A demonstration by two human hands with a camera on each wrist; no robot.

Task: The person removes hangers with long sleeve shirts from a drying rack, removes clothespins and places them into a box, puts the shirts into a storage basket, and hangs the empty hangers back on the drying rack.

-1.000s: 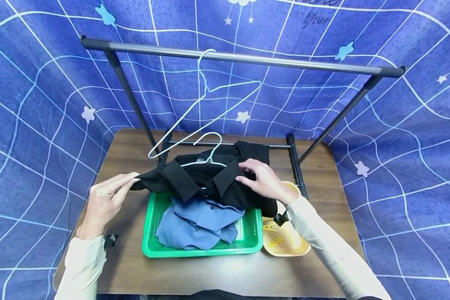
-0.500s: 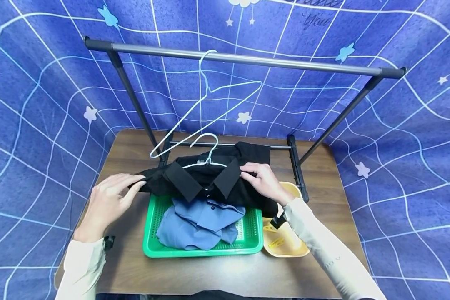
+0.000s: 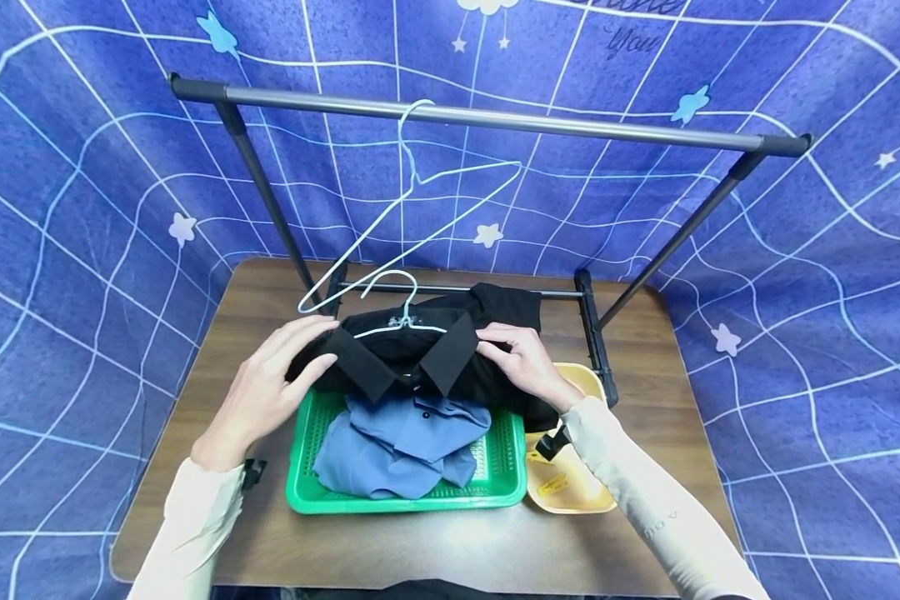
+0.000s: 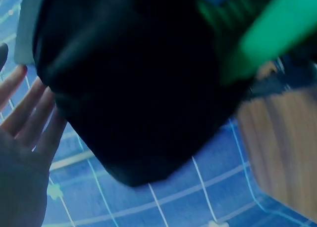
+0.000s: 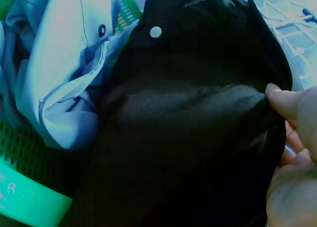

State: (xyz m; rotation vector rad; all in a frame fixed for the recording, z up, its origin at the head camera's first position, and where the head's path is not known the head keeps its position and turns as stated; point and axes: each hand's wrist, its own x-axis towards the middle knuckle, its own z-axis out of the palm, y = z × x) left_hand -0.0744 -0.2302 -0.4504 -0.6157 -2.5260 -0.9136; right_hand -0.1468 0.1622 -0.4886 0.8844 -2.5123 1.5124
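A black collared shirt (image 3: 420, 367) lies over the back of a green basket (image 3: 390, 500), with a pale blue wire hanger (image 3: 397, 321) in its neck. My left hand (image 3: 318, 343) lies at the shirt's left shoulder with its fingers straight. The left wrist view shows that open palm (image 4: 22, 138) beside the black cloth (image 4: 138, 88). My right hand (image 3: 495, 343) pinches the shirt just right of the collar. In the right wrist view, thumb and fingers (image 5: 285, 101) grip a fold of the black fabric (image 5: 188, 138). A blue shirt (image 3: 397, 442) lies crumpled in the basket below.
A clothes rack stands on the brown table (image 3: 420, 550), its grey rail (image 3: 480, 117) carrying a second bare wire hanger (image 3: 412, 200). A yellow bowl (image 3: 570, 492) with clothespins sits right of the basket. Blue patterned cloth walls surround the table.
My left hand has let go of the sleeve end and moved right to the shirt's left shoulder. The sleeve has drawn in and the hanger hook has shifted left. The right hand stays put.
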